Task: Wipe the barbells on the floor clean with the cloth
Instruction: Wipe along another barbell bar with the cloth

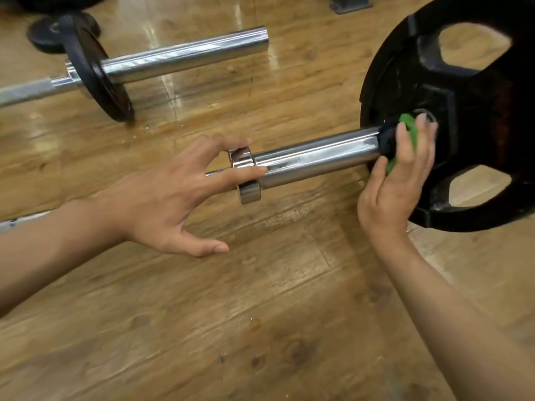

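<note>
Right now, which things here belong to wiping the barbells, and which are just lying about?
Part of the job: green cloth, gripped by the right hand against the near barbell; left hand spread by its collar; far barbell.
Just lying about: black weight at top left; grey metal foot at top edge.

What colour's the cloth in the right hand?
Green; the cloth shows best in the head view.

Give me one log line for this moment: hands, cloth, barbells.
left hand: open, fingers spread at sleeve collar, contact unclear | right hand: grips green cloth on near barbell sleeve beside weight plate | far barbell: untouched
</note>
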Available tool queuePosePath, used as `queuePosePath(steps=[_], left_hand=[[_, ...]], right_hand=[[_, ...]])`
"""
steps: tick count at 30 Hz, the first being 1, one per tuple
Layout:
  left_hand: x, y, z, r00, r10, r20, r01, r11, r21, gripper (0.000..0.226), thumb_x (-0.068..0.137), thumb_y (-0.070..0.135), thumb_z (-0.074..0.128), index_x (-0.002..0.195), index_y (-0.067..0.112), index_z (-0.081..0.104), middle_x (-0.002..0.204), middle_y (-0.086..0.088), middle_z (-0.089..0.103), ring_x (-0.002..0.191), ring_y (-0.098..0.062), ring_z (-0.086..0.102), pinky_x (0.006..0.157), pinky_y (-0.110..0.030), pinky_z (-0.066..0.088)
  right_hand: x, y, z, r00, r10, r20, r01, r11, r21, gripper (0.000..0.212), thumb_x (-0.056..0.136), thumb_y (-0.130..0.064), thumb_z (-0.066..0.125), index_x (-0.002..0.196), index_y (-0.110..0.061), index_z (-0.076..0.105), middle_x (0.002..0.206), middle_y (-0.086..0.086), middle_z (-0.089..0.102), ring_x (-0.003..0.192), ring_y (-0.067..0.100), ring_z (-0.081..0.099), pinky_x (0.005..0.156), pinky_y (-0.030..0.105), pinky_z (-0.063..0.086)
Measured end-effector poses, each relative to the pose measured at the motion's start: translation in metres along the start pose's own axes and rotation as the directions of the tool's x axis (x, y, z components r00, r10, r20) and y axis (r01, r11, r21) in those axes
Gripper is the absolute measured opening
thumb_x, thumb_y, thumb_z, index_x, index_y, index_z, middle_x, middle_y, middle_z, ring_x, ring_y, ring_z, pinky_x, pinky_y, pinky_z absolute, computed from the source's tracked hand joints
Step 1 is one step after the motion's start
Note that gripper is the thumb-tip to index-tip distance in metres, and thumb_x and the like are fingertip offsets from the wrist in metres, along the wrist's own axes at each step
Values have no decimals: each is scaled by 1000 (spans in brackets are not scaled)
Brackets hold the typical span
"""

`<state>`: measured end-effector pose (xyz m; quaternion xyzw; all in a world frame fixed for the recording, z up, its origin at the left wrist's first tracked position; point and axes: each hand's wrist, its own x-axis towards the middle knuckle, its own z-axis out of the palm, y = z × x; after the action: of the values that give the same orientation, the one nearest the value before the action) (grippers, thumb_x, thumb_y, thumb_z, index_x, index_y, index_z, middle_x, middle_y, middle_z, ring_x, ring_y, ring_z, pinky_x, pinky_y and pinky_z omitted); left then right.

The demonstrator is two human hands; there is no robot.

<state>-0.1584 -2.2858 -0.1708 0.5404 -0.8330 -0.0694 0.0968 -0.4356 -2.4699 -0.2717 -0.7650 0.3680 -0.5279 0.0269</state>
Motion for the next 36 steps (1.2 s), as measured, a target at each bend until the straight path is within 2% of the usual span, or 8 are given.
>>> queuePosePath(steps=[4, 7, 12, 16, 19, 25, 32, 36], left_hand=[[-1, 0, 0, 1000, 6, 0, -6, 1000, -1, 95, 91, 80, 46, 160, 15, 37, 159, -27, 30, 147, -41, 35, 115, -62, 37], [-2, 3, 1, 1000, 16, -20, -17, 1000, -18, 99, 91, 81, 46, 160, 11, 33, 159, -25, 30, 147, -40, 35, 115, -61, 37], [-7, 14, 4, 998, -2, -65, -3, 998, -68, 110, 89, 80, 49, 159, -1, 27, 159, -21, 32, 150, -34, 34, 121, -48, 36], [-11, 27, 5, 997, 16, -69, -20, 998, -60, 110, 89, 79, 50, 157, -6, 32, 158, -24, 34, 148, -37, 35, 122, -50, 33], [-15, 38, 8, 998, 13, -65, -17, 998, -52, 111, 87, 80, 50, 157, -4, 32, 160, -23, 32, 147, -37, 36, 119, -54, 36], [-27, 60, 14, 998, -29, -51, 25, 996, -84, 119, 86, 85, 47, 161, -4, 21, 169, -21, 21, 156, -37, 28, 119, -57, 38], [-38, 86, 21, 996, 46, -80, -52, 996, -74, 118, 89, 84, 44, 160, -8, 24, 168, -25, 20, 158, -36, 21, 126, -50, 26], [-46, 104, 26, 995, 55, -82, -64, 991, -118, 114, 91, 84, 40, 161, -5, 24, 170, -23, 18, 160, -38, 17, 125, -50, 26]], right_hand=[[-12, -74, 24, 952, 302, -56, -291, 945, 148, 45, 110, -10, 41, 154, 0, 38, 165, 29, 25, 156, 47, 12, 128, 55, 16], [-46, -102, 27, 992, -75, 98, 64, 992, 108, 48, 105, -7, 52, 151, -12, 41, 161, 22, 35, 155, 40, 21, 126, 57, 22], [-33, -42, 7, 805, -554, 211, 561, 827, 28, 60, 100, -19, 65, 155, -27, 41, 163, 9, 36, 157, 25, 25, 123, 45, 26], [-35, -28, -11, 987, -146, 69, 148, 988, -33, 45, 107, -19, 43, 151, -12, 43, 159, 24, 39, 153, 41, 26, 122, 56, 25], [-55, -93, 1, 993, 120, 8, -121, 988, 97, 46, 105, -18, 35, 147, -3, 45, 158, 29, 37, 152, 48, 23, 125, 57, 18], [-72, -76, -27, 861, -449, 241, 456, 890, 30, 51, 108, -32, 40, 158, -24, 34, 161, 13, 37, 158, 26, 22, 126, 46, 20], [-25, -66, -72, 977, 207, 42, -204, 977, -62, 47, 105, -24, 33, 131, -3, 66, 140, 18, 61, 144, 37, 45, 117, 62, 31], [-37, -136, -81, 948, 90, 304, -96, 995, 5, 48, 107, -27, 32, 123, -8, 72, 125, 9, 69, 131, 28, 57, 122, 53, 28]])
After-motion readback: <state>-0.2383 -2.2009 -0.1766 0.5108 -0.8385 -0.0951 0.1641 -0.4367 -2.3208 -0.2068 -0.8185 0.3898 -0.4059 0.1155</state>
